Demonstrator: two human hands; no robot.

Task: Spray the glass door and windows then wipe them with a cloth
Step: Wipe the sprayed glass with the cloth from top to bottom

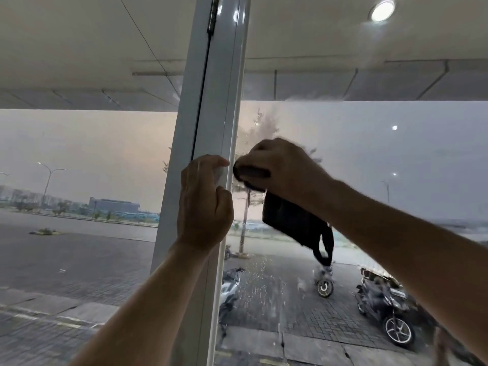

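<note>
My right hand (280, 167) grips a dark cloth (293, 217) and holds it against the right glass pane (369, 154), just right of the white frame post (211, 101). The cloth's loose end and a strap-like loop hang below my wrist. Spray droplets and streaks (253, 281) cover the pane below the cloth. My left hand (204, 204) is raised in front of the post, its fingers curled round a small white spray bottle (219, 175) that is almost wholly hidden. The left glass pane (79, 180) shows no droplets.
Through the glass I see parked scooters (388, 305) on a paved walkway, a thin tree (245, 207) and an open lot. A ceiling light (381, 10) shines overhead. A black seal and hinge run down the post.
</note>
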